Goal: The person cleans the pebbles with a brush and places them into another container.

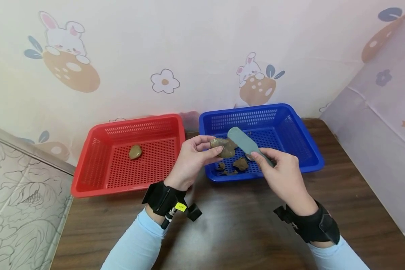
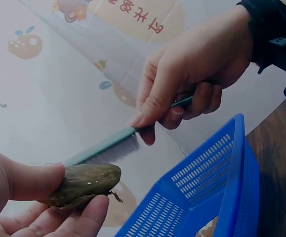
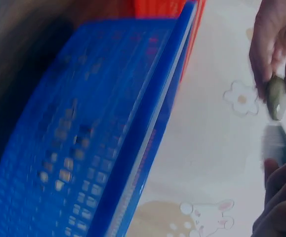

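Note:
My left hand [image 1: 192,159] pinches a shiny olive-brown oval lump [image 1: 227,152], like a stone with mud on it, between thumb and fingers. In the left wrist view a thin dark flake hangs from the lump's tip [image 2: 96,178]. A green-backed brush [image 1: 245,141] with pale bristles is gripped by its handle in my right hand [image 1: 285,174]. Its bristles face down, close over the lump. Both hands are above the near left part of the blue basket [image 1: 313,152]. Brown crumbly clods [image 1: 241,164] lie in that basket under the lump.
Left of the blue basket stands a red basket [image 1: 96,163] with one smooth olive-brown oval lump [image 1: 135,152] inside. Both baskets sit on a dark wooden table [image 1: 229,232], against a wall covering [image 1: 202,48] printed with rabbits and flowers.

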